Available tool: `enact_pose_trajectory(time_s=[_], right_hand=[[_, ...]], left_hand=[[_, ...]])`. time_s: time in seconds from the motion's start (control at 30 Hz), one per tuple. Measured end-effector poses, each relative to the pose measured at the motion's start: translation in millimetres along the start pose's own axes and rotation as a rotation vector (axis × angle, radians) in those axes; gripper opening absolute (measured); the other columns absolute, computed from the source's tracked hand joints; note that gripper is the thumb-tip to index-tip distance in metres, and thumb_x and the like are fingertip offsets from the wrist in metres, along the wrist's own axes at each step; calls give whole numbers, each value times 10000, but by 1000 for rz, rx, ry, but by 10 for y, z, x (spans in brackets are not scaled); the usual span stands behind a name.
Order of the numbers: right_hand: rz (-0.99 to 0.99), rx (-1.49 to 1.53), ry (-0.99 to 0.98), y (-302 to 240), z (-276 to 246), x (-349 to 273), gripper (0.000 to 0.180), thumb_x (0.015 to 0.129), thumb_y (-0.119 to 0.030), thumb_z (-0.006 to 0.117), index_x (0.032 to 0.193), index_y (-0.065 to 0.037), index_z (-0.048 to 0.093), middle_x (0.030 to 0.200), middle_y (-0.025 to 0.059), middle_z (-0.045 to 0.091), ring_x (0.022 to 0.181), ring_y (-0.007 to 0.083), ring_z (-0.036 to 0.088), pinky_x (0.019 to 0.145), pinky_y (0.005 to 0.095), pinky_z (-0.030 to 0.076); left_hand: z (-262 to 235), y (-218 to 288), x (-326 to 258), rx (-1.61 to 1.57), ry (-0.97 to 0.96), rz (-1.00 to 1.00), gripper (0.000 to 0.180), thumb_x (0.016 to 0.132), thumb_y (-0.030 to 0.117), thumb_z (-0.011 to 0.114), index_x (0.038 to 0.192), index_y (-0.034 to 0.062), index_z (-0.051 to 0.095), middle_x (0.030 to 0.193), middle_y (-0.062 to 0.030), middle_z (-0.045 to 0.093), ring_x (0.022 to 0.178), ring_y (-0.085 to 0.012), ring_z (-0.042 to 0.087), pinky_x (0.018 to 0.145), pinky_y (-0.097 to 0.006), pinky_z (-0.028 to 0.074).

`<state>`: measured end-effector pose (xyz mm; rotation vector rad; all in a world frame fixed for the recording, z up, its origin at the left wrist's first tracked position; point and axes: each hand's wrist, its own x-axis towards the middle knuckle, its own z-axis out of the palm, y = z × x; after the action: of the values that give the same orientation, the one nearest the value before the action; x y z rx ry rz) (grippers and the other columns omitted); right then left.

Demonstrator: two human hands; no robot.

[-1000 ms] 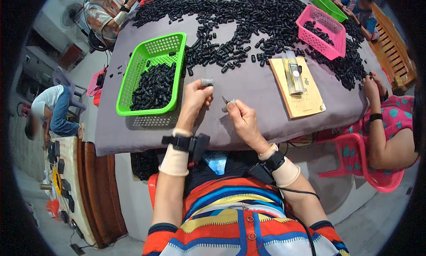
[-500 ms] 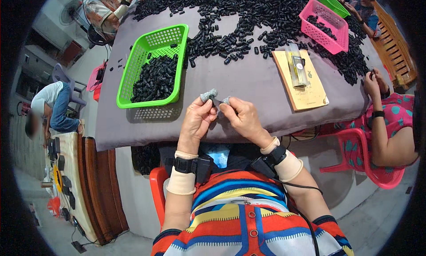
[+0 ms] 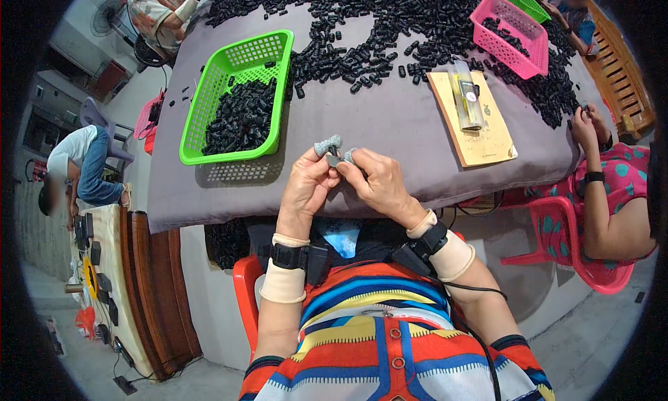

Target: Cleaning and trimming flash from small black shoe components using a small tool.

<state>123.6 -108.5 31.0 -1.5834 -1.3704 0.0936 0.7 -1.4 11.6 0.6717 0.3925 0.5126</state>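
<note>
My left hand and my right hand meet above the near part of the cloth-covered table. A small dark piece is pinched between their fingertips; its exact kind is too small to tell. Grey knitted finger covers wrap a forefinger on each hand, and both hands are closed. To the left stands a green plastic basket, partly filled with small black cylindrical parts, apart from my hands.
Loose black parts spread over the table's far side. A notebook bearing a clear plastic case lies at right, with a pink basket beyond. Co-workers sit around the table; one person's hands are at the right edge.
My right hand has come slightly closer to the left, and the fingertips now meet around the small dark piece. The whole view has shifted slightly.
</note>
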Motion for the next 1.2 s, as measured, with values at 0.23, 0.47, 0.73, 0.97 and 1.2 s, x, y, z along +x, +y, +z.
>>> enact_pose_trajectory(time_s=[0.23, 0.47, 0.73, 0.97, 1.2], right_hand=[[91, 99, 50, 5, -1, 0, 265, 844, -232, 597, 692, -36, 503, 643, 141, 528, 564, 338, 533, 482, 404, 396], [187, 164, 126, -4, -4, 27, 262, 842, -207, 598, 704, -24, 471, 632, 157, 520, 554, 338, 527, 496, 397, 395], [214, 174, 110, -11, -24, 42, 225, 814, -159, 619, 752, -17, 455, 658, 165, 541, 587, 344, 555, 511, 402, 403], [220, 172, 79, 9, -5, 28, 231, 811, -164, 622, 748, -19, 454, 662, 170, 544, 588, 351, 557, 510, 405, 405], [186, 167, 78, 24, 18, 19, 238, 807, -179, 624, 756, -23, 452, 664, 169, 547, 602, 360, 561, 504, 416, 404]], left_hand=[[130, 26, -32, -16, 36, 29, 252, 869, 59, 566, 1120, 36, 571, 818, -25, 597, 639, -101, 547, 553, -227, 455], [121, -26, -40, 56, -24, 20, 171, 844, 43, 585, 1014, 37, 585, 827, -33, 607, 664, -105, 557, 556, -211, 452], [176, -32, -49, 99, -61, 31, 182, 826, 45, 614, 1006, 31, 587, 813, -29, 604, 615, -91, 542, 483, -191, 418], [211, -35, -53, 84, -28, 3, 201, 838, 61, 616, 1038, 61, 590, 837, -28, 617, 593, -84, 535, 472, -178, 432], [192, 8, -65, 38, -119, -11, 186, 848, 59, 605, 1033, 48, 589, 847, -35, 617, 587, -87, 535, 420, -169, 420]])
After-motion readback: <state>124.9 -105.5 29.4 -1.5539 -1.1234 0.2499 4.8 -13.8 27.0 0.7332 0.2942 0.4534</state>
